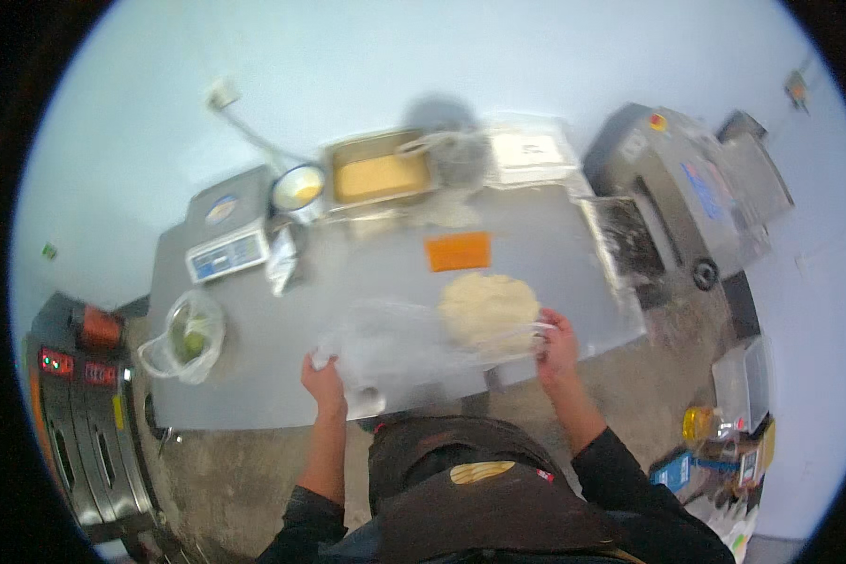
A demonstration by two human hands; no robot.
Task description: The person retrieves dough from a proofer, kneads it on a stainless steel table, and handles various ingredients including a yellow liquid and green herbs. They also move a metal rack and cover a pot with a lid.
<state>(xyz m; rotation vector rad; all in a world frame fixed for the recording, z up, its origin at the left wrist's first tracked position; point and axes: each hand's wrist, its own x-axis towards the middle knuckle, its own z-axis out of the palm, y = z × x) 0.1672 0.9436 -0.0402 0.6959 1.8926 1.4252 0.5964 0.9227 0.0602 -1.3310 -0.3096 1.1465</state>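
Observation:
A clear plastic bag (399, 343) stretches between my hands over the grey table's front part. My left hand (325, 378) pinches its bunched left end. At the other end, my right hand (556, 348) grips the bag's edge beside a large pale lump of dough (484, 305). The bag's right part lies across the near side of the dough; motion blurs its outline. Just behind the dough rests a flat orange dough scraper (458, 251).
Along the back stand a digital scale (227, 226), an enamel mug (299, 191), a metal tray of yellowish contents (381, 179) and a white box (533, 155). A bag with something green (194, 338) sits left. A large grey machine (667, 188) stands right, an oven (89, 423) far left.

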